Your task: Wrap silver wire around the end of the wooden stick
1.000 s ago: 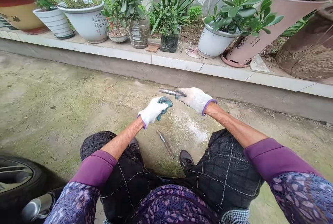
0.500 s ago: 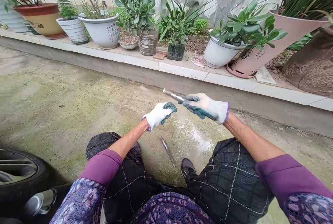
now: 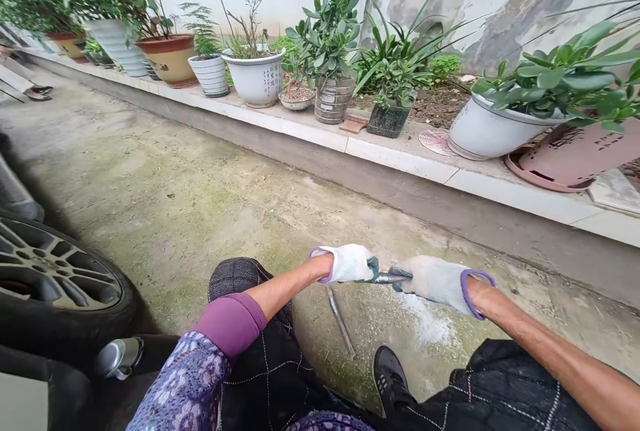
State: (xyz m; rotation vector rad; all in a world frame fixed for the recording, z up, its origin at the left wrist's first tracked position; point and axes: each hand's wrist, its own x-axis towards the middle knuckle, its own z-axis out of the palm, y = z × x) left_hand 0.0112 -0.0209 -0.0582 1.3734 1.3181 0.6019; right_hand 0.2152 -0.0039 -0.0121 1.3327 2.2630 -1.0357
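Note:
Both of my hands wear white knit gloves with dark green palms and purple cuffs. My left hand [image 3: 353, 263] and my right hand [image 3: 433, 279] are closed on a short dark rod with a shiny silvery band [image 3: 390, 278]. Only the stretch between them shows; gloves hide both ends. On the ground below my left hand lies another rod [image 3: 341, 324], also silvery in part. A patch of white powder [image 3: 429, 319] is spread on the concrete beneath my right hand.
Potted plants line a low tiled ledge [image 3: 320, 139] ahead, among them a white pot with writing [image 3: 257, 79] and a leaning white pot [image 3: 500, 125]. At left are a car wheel [image 3: 55, 274] and a metal cup [image 3: 117, 357]. My shoe [image 3: 389, 377] rests near the powder.
My left hand, formerly apart from the rod, now grips it together with my right. Both hands are lower in view, and the camera has turned left, showing more of the wheel.

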